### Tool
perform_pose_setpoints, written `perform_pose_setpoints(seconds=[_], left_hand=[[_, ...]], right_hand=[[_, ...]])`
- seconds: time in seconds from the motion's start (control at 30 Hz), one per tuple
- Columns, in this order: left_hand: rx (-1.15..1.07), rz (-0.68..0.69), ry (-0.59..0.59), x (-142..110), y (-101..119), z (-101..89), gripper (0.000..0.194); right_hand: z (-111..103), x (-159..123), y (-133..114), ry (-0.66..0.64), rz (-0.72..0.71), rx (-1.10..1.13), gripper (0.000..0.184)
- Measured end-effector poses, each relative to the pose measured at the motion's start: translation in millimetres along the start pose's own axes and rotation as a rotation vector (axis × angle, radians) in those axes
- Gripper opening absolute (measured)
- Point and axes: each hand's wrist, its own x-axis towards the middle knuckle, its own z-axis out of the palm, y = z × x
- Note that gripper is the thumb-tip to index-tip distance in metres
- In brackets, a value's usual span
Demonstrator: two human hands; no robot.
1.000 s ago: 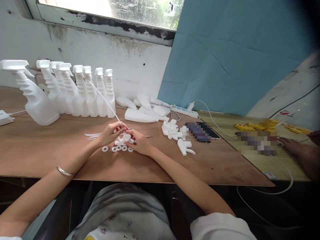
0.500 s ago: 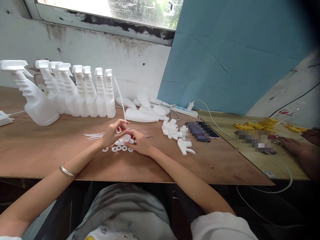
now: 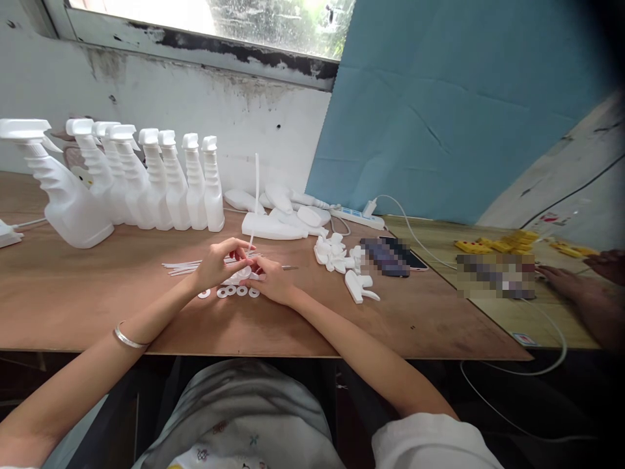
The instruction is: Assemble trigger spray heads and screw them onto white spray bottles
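My left hand (image 3: 219,266) is closed, thumb and fingers pinched round the lower end of a thin white dip tube (image 3: 255,195), which stands nearly upright. Against it, my right hand (image 3: 269,280) is closed on a white spray trigger head (image 3: 237,277), partly hidden by the fingers. Exactly where tube and head meet is covered by my fingertips. Just in front of the hands lie several white ring washers (image 3: 241,291). More white tubes (image 3: 180,267) lie flat beside and behind my left hand. A thin metal rod (image 3: 290,268) pokes out beyond my right hand.
Several white spray bottles (image 3: 183,195) stand in a row at the back left. Loose white bottles (image 3: 273,227) lie behind my hands. To the right are trigger heads (image 3: 359,286), phones (image 3: 390,257) and a power strip (image 3: 359,217). Another person's hand (image 3: 561,280) rests at the far right.
The top of the dip tube has swung to the right, from leaning left to nearly upright. Both hands stay together in about the same place.
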Motion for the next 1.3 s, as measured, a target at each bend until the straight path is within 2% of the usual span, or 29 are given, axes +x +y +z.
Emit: perform_pose_setpoints(seconds=[0.17,0.5,0.97,1.3], left_hand=[[0.025,-0.017,-0.013,0.7,0.6,-1.9,0.019],[-0.044,-0.129,-0.062,3.2,-7.9,-1.8,0.022],[-0.125,-0.117,-0.139,4.0,-7.5,-0.9,0.024],[-0.186,-0.190,-0.217,3.6,-13.5,-0.9,0.020]], right_hand=[[0.5,2.0,0.1,0.007,-0.002,0.023,0.029],[2.5,1.3,0.5,0.030,0.019,0.017,0.036],[1.7,0.0,-2.8,0.007,0.064,0.061,0.029],[3.1,-0.3,-5.6,0.007,0.056,0.055,0.031]])
